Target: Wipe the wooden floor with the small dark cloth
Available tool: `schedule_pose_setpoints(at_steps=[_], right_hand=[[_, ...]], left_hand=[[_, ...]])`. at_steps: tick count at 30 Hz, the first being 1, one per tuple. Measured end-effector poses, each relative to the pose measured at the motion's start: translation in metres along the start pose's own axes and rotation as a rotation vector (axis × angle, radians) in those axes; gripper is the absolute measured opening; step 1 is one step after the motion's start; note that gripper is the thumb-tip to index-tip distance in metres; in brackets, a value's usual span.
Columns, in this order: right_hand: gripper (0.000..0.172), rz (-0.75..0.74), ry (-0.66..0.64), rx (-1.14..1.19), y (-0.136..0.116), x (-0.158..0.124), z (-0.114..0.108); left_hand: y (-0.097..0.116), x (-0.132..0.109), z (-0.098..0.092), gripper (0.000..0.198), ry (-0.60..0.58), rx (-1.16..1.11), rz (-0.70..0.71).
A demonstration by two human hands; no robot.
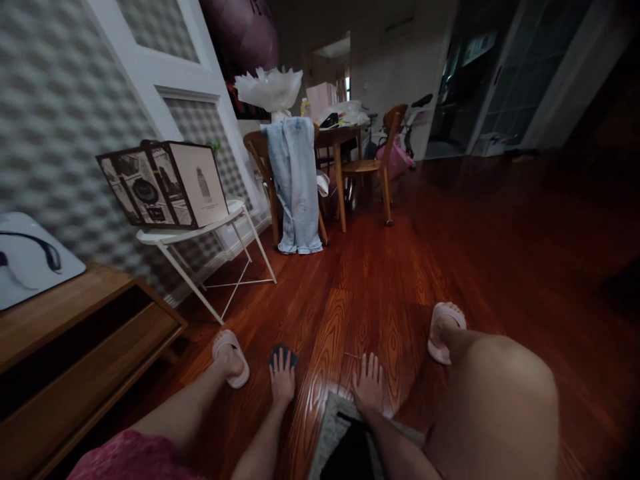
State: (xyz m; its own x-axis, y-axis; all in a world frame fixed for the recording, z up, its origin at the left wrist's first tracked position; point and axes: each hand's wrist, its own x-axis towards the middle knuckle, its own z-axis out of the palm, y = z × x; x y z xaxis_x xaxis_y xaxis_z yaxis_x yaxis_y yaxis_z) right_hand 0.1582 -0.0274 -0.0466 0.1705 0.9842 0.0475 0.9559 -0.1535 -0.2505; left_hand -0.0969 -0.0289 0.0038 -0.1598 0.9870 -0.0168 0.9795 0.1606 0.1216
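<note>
My left hand (283, 381) reaches down with its fingers stretched out over a small dark, roundish thing (293, 359) on the wooden floor. Most of that thing is hidden under the hand, and its kind cannot be made out. Palm down and fingers spread, my right hand (369, 385) is low over the floor; whether it touches the boards I cannot tell. Beside its fingertips lies a thin, pale, stick-like strip (352, 355). Beneath my right forearm is a grey flat piece (324, 427) with a black item (350, 453) on it, partly covered by the arm.
My slippered feet stand wide apart on the reddish floor (345, 267). To the left are a wooden cabinet (100, 283) and a white side table (197, 233) bearing a printed box (205, 180). Farther back, jeans (295, 180) hang over a chair near a cluttered dining table (340, 137).
</note>
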Motion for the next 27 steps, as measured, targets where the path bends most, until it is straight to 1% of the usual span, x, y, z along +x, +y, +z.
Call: schedule_pose_setpoints(at_steps=[2, 3, 5, 6, 8, 11, 12, 13, 14, 15, 16, 18, 19, 22, 24, 26, 27], right_hand=[[0.068, 0.001, -0.008, -0.015, -0.002, 0.000, -0.003], [0.067, 0.002, -0.013, -0.024, -0.002, 0.000, -0.005], [0.067, 0.004, -0.017, -0.037, -0.004, 0.000, -0.007], [0.067, 0.009, -0.016, -0.037, -0.004, 0.000, -0.008], [0.067, 0.019, -0.013, -0.021, -0.005, 0.000, -0.009], [0.067, 0.025, -0.008, 0.001, -0.006, 0.000, -0.009], [0.067, 0.025, -0.007, -0.002, -0.006, 0.000, -0.009], [0.067, 0.025, -0.006, -0.011, -0.005, 0.000, -0.008], [0.067, 0.025, -0.005, -0.021, -0.005, 0.000, -0.008], [0.067, 0.025, -0.003, -0.031, -0.005, 0.000, -0.007], [0.067, 0.025, -0.001, -0.038, -0.005, 0.000, -0.006], [0.067, 0.024, 0.006, -0.039, -0.004, 0.001, -0.004], [0.066, 0.023, 0.012, -0.034, -0.004, 0.001, -0.002], [0.067, 0.016, 0.048, -0.007, -0.002, 0.001, 0.004], [0.067, 0.013, 0.079, 0.009, -0.002, 0.001, 0.008], [0.068, 0.006, 0.101, 0.021, -0.001, 0.002, 0.011], [0.068, 0.002, 0.107, 0.026, -0.001, 0.002, 0.011]], left_hand=[[-0.008, -0.002, -0.001, 0.052, 0.028, 0.024, -0.054], [-0.008, -0.004, 0.000, 0.049, 0.037, 0.031, -0.064], [0.002, -0.008, 0.003, 0.048, 0.041, 0.035, -0.054], [0.012, -0.011, 0.006, 0.050, 0.038, 0.031, -0.035], [0.039, -0.017, 0.013, 0.056, 0.021, 0.014, 0.035], [0.086, -0.027, 0.024, 0.063, -0.064, -0.089, 0.237], [0.098, -0.029, 0.027, 0.064, -0.095, -0.133, 0.293], [0.107, -0.030, 0.029, 0.065, -0.120, -0.173, 0.334], [0.111, -0.029, 0.030, 0.065, -0.135, -0.197, 0.363], [0.111, -0.026, 0.029, 0.063, -0.138, -0.197, 0.379], [0.105, -0.022, 0.028, 0.060, -0.133, -0.180, 0.387], [0.082, -0.009, 0.022, 0.055, -0.107, -0.120, 0.356], [0.067, -0.002, 0.017, 0.054, -0.085, -0.087, 0.301], [0.017, 0.012, 0.004, 0.053, 0.004, -0.023, 0.054], [-0.008, 0.014, -0.001, 0.053, 0.068, 0.010, -0.062], [-0.019, 0.013, -0.002, 0.054, 0.114, 0.032, -0.112], [-0.019, 0.012, 0.000, 0.053, 0.127, 0.038, -0.118]])
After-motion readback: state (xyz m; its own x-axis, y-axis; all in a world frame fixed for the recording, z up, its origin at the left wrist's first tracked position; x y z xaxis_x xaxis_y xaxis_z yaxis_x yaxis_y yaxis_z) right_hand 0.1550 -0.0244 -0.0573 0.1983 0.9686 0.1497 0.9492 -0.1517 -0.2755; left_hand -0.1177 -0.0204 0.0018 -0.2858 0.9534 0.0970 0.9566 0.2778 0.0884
